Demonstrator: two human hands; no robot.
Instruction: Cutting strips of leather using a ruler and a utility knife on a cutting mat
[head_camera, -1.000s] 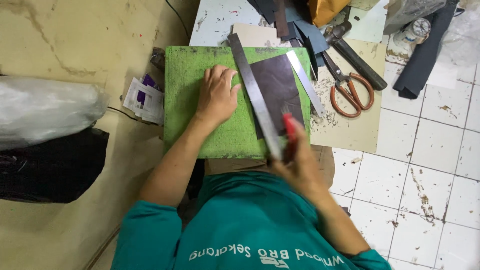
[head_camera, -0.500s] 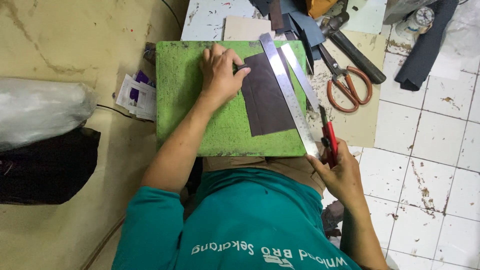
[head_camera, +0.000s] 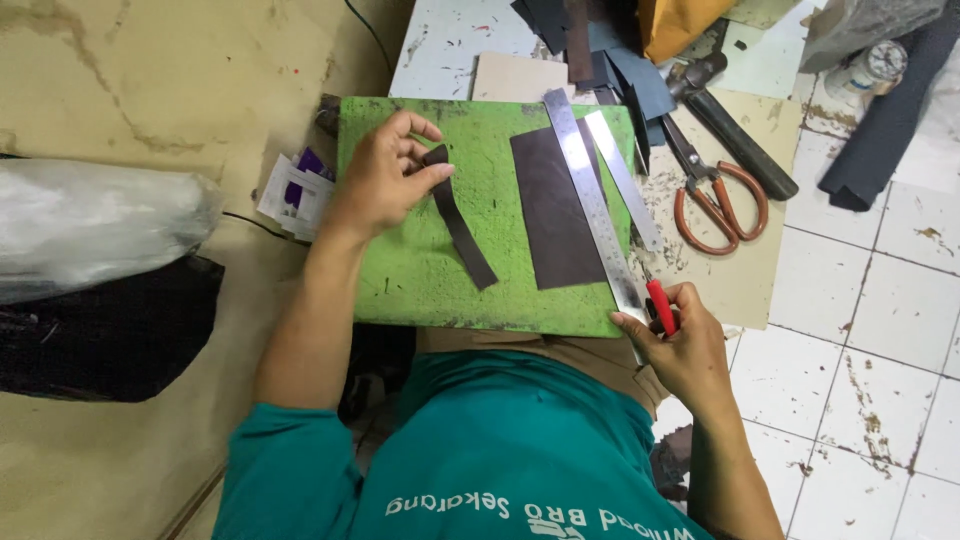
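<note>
Strip (head_camera: 460, 215) of dark leather lies on the green mat (head_camera: 420, 280), its 12 o'clock end pinched by the left hand (head_camera: 385, 180); it looks thin, limp, best held by an end. Right hand (head_camera: 680, 345), at 4 o'clock, grips a red knife (head_camera: 661, 306).

White tiled floor (head_camera: 880, 330), stained and gritty. Directly on it: green cutting mat (head_camera: 420, 270), beige card sheet (head_camera: 745, 270) just right of the mat, pale board (head_camera: 450, 45) above, clear plastic bag (head_camera: 90, 235) and black bag (head_camera: 100, 335) at left, small paper packets (head_camera: 292, 195) beside the mat.
</note>
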